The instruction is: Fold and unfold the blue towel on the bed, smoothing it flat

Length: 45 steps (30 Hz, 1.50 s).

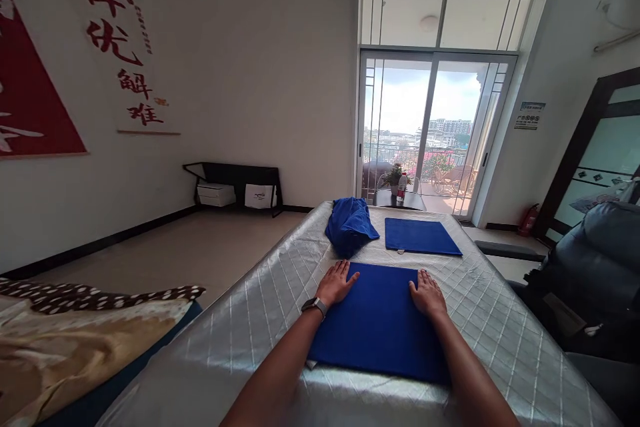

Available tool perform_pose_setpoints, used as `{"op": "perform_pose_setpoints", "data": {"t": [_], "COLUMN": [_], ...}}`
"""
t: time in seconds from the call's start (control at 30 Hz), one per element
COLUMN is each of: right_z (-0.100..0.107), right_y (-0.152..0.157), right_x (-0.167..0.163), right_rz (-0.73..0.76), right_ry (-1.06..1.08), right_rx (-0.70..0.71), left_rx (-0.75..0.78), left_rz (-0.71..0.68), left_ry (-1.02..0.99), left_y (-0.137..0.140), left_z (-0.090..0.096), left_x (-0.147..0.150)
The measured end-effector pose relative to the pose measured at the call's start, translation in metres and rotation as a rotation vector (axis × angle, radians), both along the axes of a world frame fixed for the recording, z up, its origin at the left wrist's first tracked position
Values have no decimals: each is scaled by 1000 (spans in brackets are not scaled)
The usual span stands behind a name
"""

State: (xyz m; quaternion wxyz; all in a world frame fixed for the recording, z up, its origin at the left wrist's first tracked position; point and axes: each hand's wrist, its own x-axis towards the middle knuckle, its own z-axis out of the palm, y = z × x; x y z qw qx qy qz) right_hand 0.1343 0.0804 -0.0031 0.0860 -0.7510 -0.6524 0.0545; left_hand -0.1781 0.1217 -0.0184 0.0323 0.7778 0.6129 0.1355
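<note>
A flat blue cloth, folded or laid out as a rectangle, lies right in front of me on a silver quilted cover. My left hand rests flat on its far left edge, fingers stretched forward; a watch is on that wrist. On the far right edge lies my right hand, also flat with its fingers extended. Beyond it sits a second flat blue cloth with a small pale tag at its near edge. To that one's left is a crumpled blue cloth in a loose heap.
The silver quilted cover spreads over a long raised surface. Past its far end stands a small table with a plant and a bottle. A patterned blanket lies at left, dark bags at right. A black bench stands by the wall.
</note>
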Motion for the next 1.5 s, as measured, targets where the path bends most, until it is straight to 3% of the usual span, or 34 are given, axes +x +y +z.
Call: {"op": "perform_pose_setpoints", "data": {"t": [0.23,0.3,0.4,0.53,0.63,0.73,0.97,1.1,1.4,1.5], "right_z": [4,5,5,1,-3,-5,-1,3,2,-1], "right_y": [-4,-4,-4,-5,-6,-7,-6,-5,-1,1], "right_x": [-1,-2,-2,2,6,8,5,2,0,1], "right_rz": [-9,-10,-9,40,73,77,61,29,2,-7], "right_ry": [44,47,35,-2,-23,-30,-2,27,26,14], "right_rx": [-18,-20,-8,5,7,2,-11,-15,-7,-3], "left_rx": [14,66,94,50,-2,-16,-72,-75,-63,-67], "left_rz": [-7,-83,-310,-562,-559,-452,-423,-365,-115,-46], "left_ry": [21,-24,-89,-135,-184,-234,-204,-130,-35,-28], "left_y": [-3,-7,-16,-25,-27,-26,-20,-13,12,13], "left_z": [14,23,32,30,20,9,2,2,6,4], "left_x": [13,36,91,172,205,212,202,178,39,8]}}
